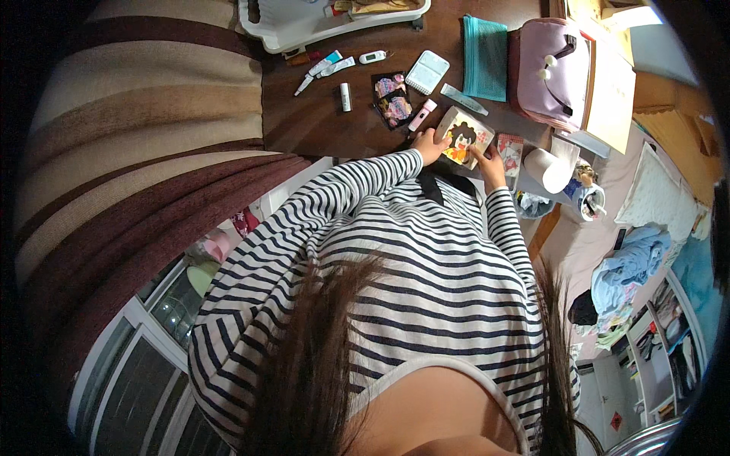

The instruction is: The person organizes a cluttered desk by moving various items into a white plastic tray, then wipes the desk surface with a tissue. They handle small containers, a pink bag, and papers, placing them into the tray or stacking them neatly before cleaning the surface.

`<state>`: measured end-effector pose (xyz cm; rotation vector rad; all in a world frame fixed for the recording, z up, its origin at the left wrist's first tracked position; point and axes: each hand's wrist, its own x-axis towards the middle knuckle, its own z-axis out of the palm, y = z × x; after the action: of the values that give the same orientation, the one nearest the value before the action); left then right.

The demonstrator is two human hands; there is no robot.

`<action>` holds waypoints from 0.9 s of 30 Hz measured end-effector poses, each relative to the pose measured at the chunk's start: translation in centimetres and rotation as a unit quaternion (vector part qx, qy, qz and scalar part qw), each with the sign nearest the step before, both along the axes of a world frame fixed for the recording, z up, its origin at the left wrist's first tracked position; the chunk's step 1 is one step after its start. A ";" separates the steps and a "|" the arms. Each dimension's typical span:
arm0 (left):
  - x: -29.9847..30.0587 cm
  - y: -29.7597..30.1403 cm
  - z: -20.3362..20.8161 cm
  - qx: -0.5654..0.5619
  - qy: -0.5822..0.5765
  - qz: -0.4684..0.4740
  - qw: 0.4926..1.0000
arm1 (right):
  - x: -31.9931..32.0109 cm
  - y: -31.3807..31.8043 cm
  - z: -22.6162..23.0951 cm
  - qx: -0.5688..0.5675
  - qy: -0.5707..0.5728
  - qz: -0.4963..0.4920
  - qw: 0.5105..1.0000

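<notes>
A small cream notebook or flat box (pixel 459 140) with a cartoon figure with black hair on its face is held near the front edge of the brown table. My left hand (pixel 430 147) grips its left edge, fingers curled round the side. On its lower right corner my right hand (pixel 490 165) has a thumb on top; the other fingers are partly hidden. Just beyond my left hand lies a pink-and-white tube (pixel 423 115). A red-and-white patterned notepad (pixel 509 150) rests close to my right hand. Black packets with pink print (pixel 393 101) lie farther left.
Farther back are a spiral notepad (pixel 428 72), a slim pale packet (pixel 464 99), a white stick tube (pixel 346 97), squeeze tubes (pixel 319 70) and a digital thermometer (pixel 372 57). A white tray (pixel 266 34), teal pouch (pixel 484 61), pink bag (pixel 544 72) and white cylinder (pixel 546 170) surround them.
</notes>
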<state>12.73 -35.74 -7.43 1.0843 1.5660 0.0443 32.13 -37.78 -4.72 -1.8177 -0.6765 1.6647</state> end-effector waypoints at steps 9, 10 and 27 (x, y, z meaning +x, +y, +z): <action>-3.6 0.8 2.4 0.057 -0.252 0.140 0.956 | -1.7 2.6 7.1 -0.026 0.202 -0.038 0.978; -4.4 1.3 3.9 -0.004 -0.294 0.191 0.936 | -2.2 3.3 7.2 0.003 0.233 -0.022 0.972; -30.6 13.1 7.3 0.238 -0.160 0.482 0.828 | -30.4 26.1 10.7 0.032 0.203 0.325 0.923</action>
<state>-17.90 -22.64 -0.14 0.4806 1.6714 1.2970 1.78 -11.70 5.97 -1.1879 -1.2056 2.3135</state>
